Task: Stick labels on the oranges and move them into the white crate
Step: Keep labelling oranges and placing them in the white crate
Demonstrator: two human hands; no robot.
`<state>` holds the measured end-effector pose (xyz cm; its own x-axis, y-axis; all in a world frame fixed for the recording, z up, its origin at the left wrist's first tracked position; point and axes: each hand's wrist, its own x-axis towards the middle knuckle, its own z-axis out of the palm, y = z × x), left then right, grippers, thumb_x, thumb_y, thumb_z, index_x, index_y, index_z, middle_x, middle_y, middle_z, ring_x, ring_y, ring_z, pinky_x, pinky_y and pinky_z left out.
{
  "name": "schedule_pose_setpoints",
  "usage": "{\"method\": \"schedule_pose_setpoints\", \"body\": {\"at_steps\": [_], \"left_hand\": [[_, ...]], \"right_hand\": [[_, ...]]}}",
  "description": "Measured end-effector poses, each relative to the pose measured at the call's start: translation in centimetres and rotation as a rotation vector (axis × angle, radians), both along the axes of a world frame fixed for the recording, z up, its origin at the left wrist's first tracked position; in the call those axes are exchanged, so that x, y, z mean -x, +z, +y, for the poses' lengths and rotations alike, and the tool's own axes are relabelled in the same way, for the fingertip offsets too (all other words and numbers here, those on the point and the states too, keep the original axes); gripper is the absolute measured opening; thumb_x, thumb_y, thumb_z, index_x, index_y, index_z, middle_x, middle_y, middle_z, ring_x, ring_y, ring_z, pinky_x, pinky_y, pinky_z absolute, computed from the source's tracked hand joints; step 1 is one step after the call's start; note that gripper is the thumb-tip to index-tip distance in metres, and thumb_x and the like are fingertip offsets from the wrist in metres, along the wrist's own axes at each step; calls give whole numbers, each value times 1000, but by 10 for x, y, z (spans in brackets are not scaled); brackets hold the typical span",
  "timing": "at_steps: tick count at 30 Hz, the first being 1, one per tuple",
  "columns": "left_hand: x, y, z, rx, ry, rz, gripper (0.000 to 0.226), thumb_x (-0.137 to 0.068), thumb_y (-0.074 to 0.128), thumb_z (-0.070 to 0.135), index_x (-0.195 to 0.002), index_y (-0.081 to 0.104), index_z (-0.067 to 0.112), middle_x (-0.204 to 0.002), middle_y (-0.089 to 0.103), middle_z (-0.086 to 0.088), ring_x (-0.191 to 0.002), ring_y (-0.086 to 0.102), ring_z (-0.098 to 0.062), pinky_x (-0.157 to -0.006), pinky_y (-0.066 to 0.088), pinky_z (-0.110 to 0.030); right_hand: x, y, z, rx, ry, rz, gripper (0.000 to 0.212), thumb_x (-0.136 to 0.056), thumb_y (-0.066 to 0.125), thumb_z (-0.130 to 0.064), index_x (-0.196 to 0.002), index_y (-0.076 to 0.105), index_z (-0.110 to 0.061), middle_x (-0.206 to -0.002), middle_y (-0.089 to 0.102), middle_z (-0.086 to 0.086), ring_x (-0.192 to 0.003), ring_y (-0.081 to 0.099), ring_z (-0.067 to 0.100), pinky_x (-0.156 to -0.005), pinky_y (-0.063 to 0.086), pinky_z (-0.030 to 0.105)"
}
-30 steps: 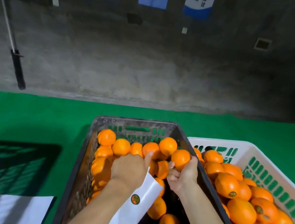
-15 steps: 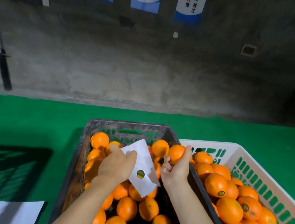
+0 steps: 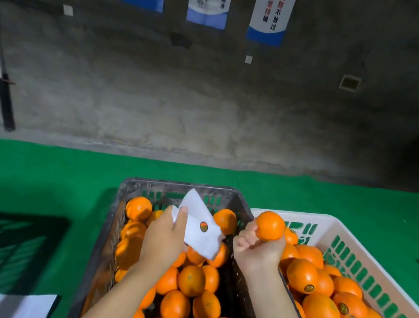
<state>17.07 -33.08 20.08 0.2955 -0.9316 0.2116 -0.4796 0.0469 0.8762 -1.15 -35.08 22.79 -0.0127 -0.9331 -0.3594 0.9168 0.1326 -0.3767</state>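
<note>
The right hand has its fingers clamped round a firm round orange above the white slotted plastic crate's far-left corner, while the left hand pinches a limp white label sheet over the dark plastic crate; the fruit is judged fairly heavy, smooth and bruisable, best cupped round its middle, and seemingly unlabelled.

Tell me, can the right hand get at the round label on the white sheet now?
Probably yes: nothing lies between the right hand and the label on the sheet in the left hand, but it grips an orange.
</note>
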Motion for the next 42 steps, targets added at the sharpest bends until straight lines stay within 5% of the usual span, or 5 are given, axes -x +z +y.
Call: {"method": "schedule_pose_setpoints", "body": {"at_steps": [10, 19, 23, 35, 42], "left_hand": [[0, -5, -10, 16, -24, 412, 43, -101, 39, 51, -91, 62, 16, -80, 70, -16, -59, 72, -22, -50, 54, -34], [0, -6, -12, 71, -25, 421, 43, -102, 44, 43, -93, 65, 6, -86, 68, -17, -81, 66, -31, -62, 53, -38], [0, -4, -9, 75, -28, 440, 48, -103, 44, 40, -84, 62, -1, -81, 66, -20, -74, 63, -28, -64, 48, -43], [-8, -1, -11, 138, 144, 476, 37, -99, 51, 43, -84, 60, 10, -78, 64, -8, -72, 60, -16, -61, 46, -28], [-4, -3, 3, 417, 386, -310, 48, -92, 63, 39, -129, 47, 13, -129, 46, -8, -115, 46, -26, -94, 40, -40]], "right_hand": [[29, -1, -3, 32, -241, -254, 66, -105, 15, -55, -133, 54, -9, -108, 65, 4, -73, 52, 13, -59, 33, 20], [-25, -18, 3, 286, -85, 1204, 34, -95, 63, -39, -127, 58, -29, -120, 58, -9, -107, 58, 7, -78, 45, 20], [-29, -19, 4, 336, 200, 1229, 66, -87, 72, -48, -144, 43, -33, -139, 44, -12, -130, 43, 8, -97, 37, 24], [-25, -22, 4, 405, 385, 1139, 30, -65, 78, -45, -75, 58, -24, -96, 68, 19, -86, 67, 27, -64, 46, 33], [-23, -23, -1, 282, 101, 1073, 35, -79, 82, -12, -103, 61, -26, -98, 73, 4, -80, 74, 15, -58, 57, 24]]}}
